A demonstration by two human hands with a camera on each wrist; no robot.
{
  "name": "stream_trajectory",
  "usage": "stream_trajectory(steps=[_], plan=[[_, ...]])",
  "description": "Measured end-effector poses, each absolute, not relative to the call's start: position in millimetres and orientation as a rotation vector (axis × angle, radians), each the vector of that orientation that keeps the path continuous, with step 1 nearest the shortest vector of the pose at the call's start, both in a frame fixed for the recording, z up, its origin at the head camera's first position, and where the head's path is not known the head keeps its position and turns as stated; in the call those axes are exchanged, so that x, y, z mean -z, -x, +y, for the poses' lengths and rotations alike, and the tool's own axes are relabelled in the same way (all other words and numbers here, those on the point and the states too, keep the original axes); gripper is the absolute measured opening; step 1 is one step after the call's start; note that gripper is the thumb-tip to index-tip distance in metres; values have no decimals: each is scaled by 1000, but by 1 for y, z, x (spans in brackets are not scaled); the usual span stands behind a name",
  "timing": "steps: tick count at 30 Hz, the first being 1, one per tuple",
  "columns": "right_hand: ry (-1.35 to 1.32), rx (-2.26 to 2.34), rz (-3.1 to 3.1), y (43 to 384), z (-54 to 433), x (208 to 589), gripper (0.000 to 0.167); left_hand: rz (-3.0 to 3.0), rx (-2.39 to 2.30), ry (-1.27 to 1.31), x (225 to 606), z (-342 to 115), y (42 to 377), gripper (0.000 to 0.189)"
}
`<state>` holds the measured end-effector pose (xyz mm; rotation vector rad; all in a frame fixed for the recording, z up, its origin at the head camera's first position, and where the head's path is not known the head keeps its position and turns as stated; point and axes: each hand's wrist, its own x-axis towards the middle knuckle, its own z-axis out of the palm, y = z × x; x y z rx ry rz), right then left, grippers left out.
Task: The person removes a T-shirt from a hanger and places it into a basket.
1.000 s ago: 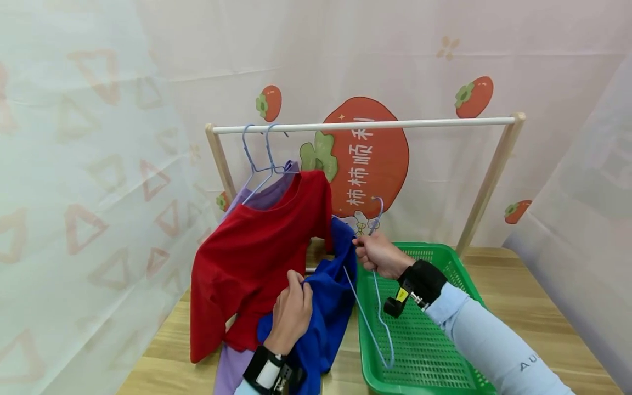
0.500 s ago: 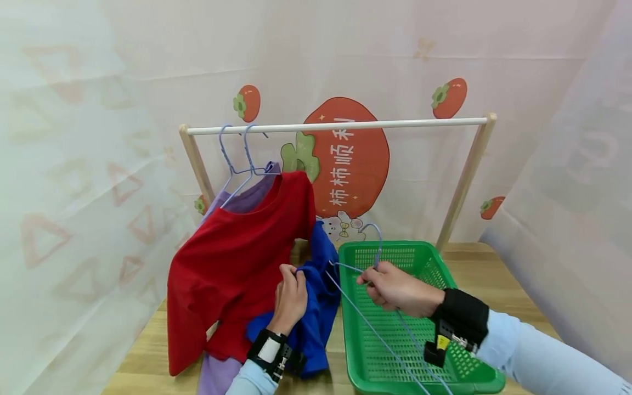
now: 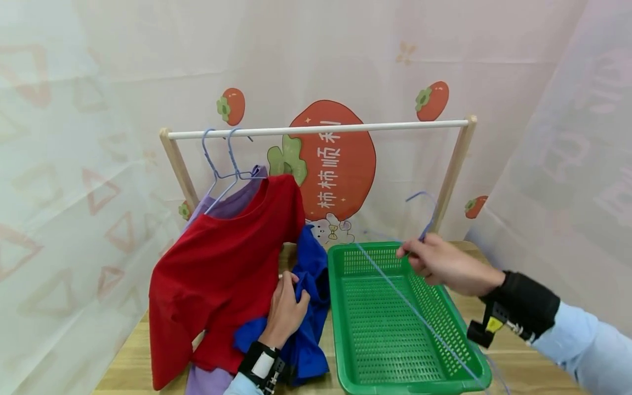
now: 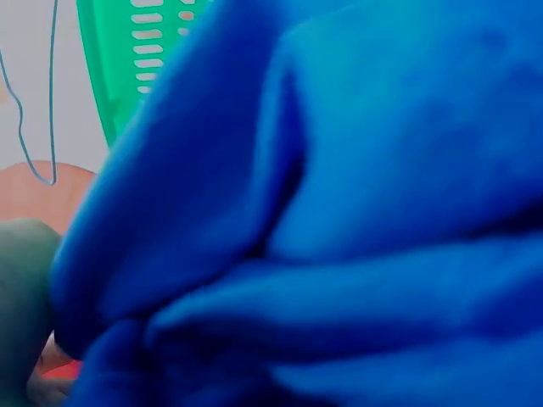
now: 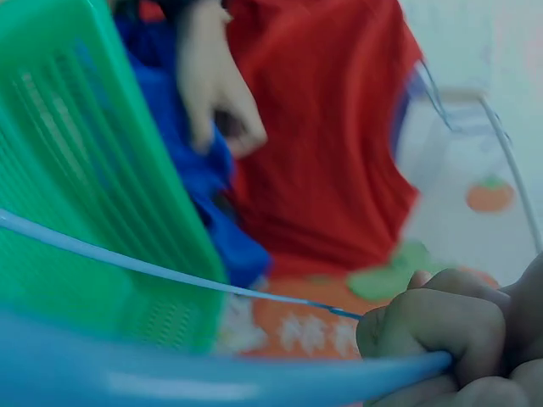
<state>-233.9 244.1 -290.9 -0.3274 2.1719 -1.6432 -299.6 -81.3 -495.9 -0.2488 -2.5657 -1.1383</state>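
My right hand [image 3: 444,263] grips a light blue wire hanger [image 3: 427,227] just below its hook, over the green basket's right side. The hanger's long wire slants down across the basket; nothing hangs on it. In the right wrist view its near wire [image 5: 212,379] runs into my curled fingers. My left hand [image 3: 286,314] holds a bunched blue garment [image 3: 314,280], which covers most of the left wrist view. Beside that hand hangs a red long-sleeved top [image 3: 222,274] on a hanger, partly in front of the blue garment. A purple garment [image 3: 209,379] hangs behind the red one.
A white rail [image 3: 316,129] on wooden posts spans the back, with two hangers hooked at its left end. The green plastic basket [image 3: 337,351] stands on the wooden table [image 3: 123,365] right of the clothes. A printed curtain [image 3: 385,66] encloses the table.
My right hand has carried the hanger rightward, away from the blue garment. My left hand stays at the garment, its fingers shifted slightly. The head view has turned a little to the right.
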Motion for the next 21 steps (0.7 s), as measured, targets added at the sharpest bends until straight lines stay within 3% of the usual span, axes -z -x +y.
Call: stream_trajectory(steps=[12,21], plan=[[181,1599,2530,312,234,211,33,-2615,921,239,490,-96,283,41],[159,1627,2546,354,210,193,32,-2677,853,258,492,-95,281,58]])
